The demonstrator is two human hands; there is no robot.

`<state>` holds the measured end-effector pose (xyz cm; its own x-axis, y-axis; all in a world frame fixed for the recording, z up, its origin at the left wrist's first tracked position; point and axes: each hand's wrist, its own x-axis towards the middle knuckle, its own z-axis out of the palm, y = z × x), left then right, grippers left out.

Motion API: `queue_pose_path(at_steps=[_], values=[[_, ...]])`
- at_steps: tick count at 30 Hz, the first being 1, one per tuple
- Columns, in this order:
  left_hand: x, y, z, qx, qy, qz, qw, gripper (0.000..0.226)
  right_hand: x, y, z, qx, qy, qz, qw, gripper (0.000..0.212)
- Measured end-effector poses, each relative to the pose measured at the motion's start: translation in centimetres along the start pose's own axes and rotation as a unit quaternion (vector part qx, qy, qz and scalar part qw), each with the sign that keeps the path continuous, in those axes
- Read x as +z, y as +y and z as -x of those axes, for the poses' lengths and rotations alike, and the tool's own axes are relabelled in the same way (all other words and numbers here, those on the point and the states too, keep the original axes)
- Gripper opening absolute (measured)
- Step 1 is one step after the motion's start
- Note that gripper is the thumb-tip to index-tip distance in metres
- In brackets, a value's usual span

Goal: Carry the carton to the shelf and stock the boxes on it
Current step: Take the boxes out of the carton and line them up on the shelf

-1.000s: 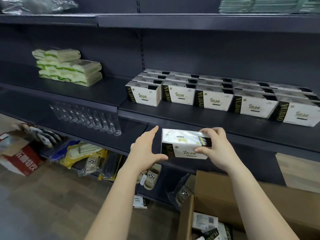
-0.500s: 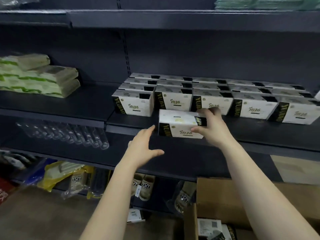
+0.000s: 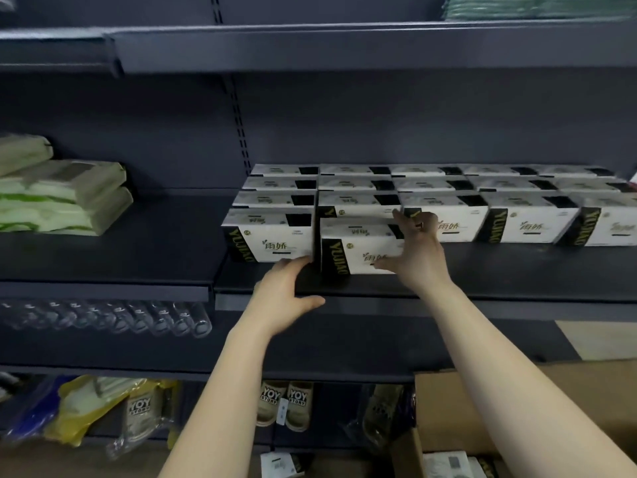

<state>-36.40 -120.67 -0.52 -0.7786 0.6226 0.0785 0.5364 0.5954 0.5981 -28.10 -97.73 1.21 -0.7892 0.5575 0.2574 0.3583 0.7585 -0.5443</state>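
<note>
A white and black box stands on the dark shelf, in front of the rows of matching boxes and beside the front left box. My right hand grips its right end, thumb on the front face and fingers over the top. My left hand lies open at the shelf's front edge, its fingertips touching the bottom corner of the front left box. The brown carton stands open at the lower right, with more boxes inside.
Green and white soft packs are stacked on the shelf to the left. Clear glasses lie on the shelf below. Bagged slippers and yellow packs fill the bottom shelf. An upper shelf overhangs.
My right hand has carried the box up from in front of the shelf edge and set it on the shelf. My left hand has risen to the shelf's front edge.
</note>
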Motion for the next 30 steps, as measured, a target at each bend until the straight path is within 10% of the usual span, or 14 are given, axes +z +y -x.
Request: queue_pose_path(at_steps=[30], values=[[-0.4,-0.9,-0.2,0.035,-0.037,0.031,0.998,0.068,3.5,0.0,3.7,0.046,0.117,-0.096,0.987,0.102]])
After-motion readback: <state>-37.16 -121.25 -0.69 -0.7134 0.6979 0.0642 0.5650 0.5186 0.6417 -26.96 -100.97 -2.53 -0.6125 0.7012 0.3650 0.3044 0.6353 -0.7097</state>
